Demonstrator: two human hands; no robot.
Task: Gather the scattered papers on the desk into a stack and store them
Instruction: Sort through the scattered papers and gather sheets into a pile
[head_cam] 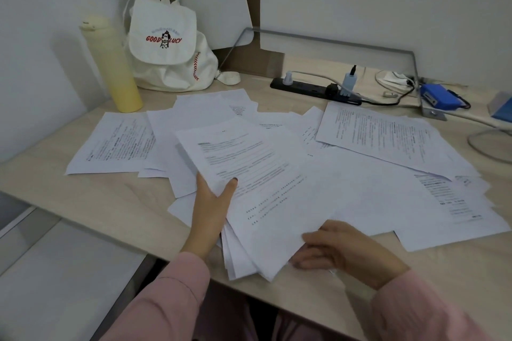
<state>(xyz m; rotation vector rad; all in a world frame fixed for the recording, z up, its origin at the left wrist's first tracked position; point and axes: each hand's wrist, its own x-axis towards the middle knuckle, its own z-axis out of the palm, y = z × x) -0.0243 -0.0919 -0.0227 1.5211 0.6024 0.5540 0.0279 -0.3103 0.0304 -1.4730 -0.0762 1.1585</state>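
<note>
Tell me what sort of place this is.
Probably a study desk in a dorm or small room: printed papers cover the desk, with a backpack, bottle and power strip against the wall.

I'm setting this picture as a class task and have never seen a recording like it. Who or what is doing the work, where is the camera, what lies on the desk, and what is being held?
No machine here: a person in pink sleeves works with two bare hands. The single picture comes from a wide-angle camera worn on the person's head, looking forward and down, so the arms enter from the bottom edge.

The left hand grips a printed sheet, thumb on top, lifted over the pile. The right hand rests on the near edge of a fanned bundle of papers; its fingers are blurred, so its grip is unclear.

More scattered papers cover the wooden desk. Behind them stand a yellow bottle and a white backpack. A black power strip and a blue box lie at the right rear.
</note>
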